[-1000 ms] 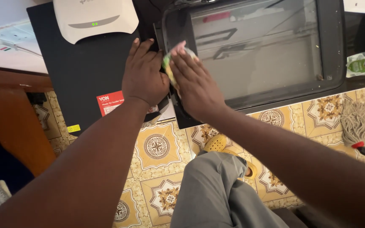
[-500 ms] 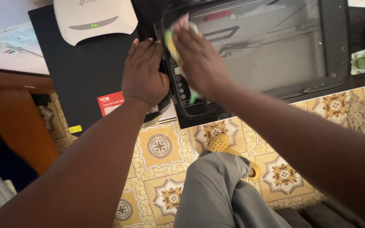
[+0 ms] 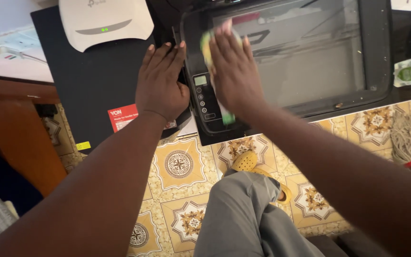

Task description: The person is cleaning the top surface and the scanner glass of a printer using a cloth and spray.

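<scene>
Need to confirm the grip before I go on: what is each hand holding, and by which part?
The right hand presses a yellow-green cloth flat under its palm against the scanner. The left hand holds nothing, lying flat on the black box.

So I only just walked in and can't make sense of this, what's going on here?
A person is wiping a black appliance with a glass door. The right hand presses a yellow-green cloth near the control panel. The left hand rests flat on a black box beside it, under a white router.
</scene>
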